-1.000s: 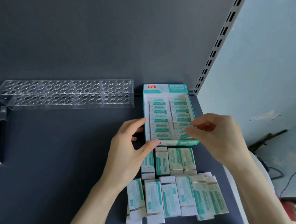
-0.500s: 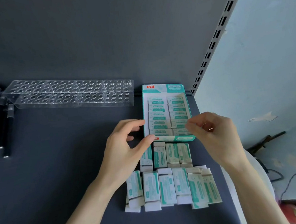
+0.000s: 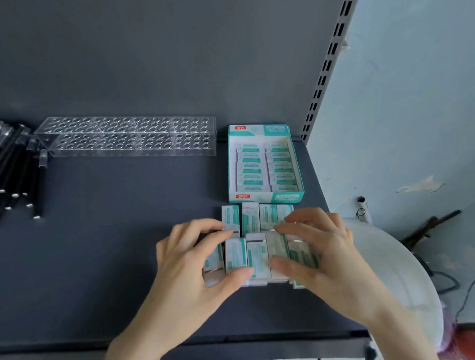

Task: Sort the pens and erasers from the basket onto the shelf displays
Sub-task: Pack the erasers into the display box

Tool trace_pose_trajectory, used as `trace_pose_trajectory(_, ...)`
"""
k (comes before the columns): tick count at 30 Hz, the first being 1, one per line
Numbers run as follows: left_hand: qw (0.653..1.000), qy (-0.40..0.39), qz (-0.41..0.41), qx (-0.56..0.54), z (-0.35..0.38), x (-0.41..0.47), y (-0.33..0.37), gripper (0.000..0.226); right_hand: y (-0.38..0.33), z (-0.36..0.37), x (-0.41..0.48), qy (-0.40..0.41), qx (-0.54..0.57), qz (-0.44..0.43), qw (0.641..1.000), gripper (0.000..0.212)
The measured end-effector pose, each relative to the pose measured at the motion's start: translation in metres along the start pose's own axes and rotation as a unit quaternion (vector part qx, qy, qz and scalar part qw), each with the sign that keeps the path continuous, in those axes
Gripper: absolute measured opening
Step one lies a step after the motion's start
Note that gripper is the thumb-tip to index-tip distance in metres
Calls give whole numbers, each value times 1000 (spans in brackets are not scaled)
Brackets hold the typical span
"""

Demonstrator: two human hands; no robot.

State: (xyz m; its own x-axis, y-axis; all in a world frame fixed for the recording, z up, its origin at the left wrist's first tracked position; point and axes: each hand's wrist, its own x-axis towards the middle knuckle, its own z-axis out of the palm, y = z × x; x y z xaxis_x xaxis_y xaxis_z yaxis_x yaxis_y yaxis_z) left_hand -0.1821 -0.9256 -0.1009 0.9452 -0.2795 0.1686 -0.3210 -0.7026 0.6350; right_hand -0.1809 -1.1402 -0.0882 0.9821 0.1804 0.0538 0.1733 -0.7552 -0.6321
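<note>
Teal erasers [image 3: 257,257] — left hand [image 3: 194,266], right hand [image 3: 321,254] now clasp them, leaving box [image 3: 267,197].

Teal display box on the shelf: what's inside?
Two columns of wrapped erasers fill the display box. Anything beneath that top layer is covered.

Shop, stationery aisle: dark gondola shelf [image 3: 93,266] with slotted upright [image 3: 331,54] far right; eraser display carton [image 3: 265,197], clear acrylic pen rack [image 3: 127,135].
</note>
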Motion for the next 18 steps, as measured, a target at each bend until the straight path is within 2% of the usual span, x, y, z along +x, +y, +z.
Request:
trace_pose_trajectory(6,999,8,-22,-37,-5,1,4,43,-2,-2,2,9,83,22,996,33)
trace_pose_trajectory(10,989,6,-88,-120,-9,2,12,39,-4,-4,2,11,218,64,974,31)
trace_pose_trajectory(14,958,8,-110,-266,-17,11,15,31,-13,-16,10,43,332,46,941,22)
trace_pose_trajectory(18,913,-15,-86,-398,-27,30,25,19,-23,-22,28,72,422,47,902,19)
